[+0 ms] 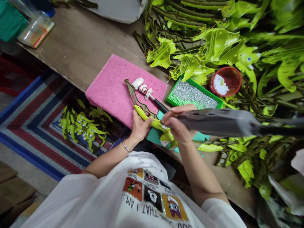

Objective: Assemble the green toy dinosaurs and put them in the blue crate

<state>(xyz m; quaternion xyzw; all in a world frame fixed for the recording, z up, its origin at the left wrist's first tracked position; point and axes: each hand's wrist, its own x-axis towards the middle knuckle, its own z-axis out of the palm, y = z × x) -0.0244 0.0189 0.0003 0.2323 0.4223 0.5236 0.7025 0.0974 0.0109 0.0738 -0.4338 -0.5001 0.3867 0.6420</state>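
My left hand (140, 125) is closed around a lime-green plastic toy (139, 111) that has a dark olive wing (131, 90). It rests over the edge of a folded pink towel (106, 85) and a teal mat (153, 135). In my right hand (179, 125) is a grey electric screwdriver (216, 122), lying nearly level with its cable running off to the right. Its tip end is at the green toy, but my fingers partly hide the contact. Just beyond them lies a black-handled tool (160, 105), its shaft wrapped in white material.
Beyond the towel, a green tray (172, 103) holds many small silvery screws. Beside it stands a red basket (238, 77) with white pieces inside. Green toy parts (213, 47) pile up at the right. Left and below, finished-looking toys (87, 126) lie in a striped-lined bin (30, 117).
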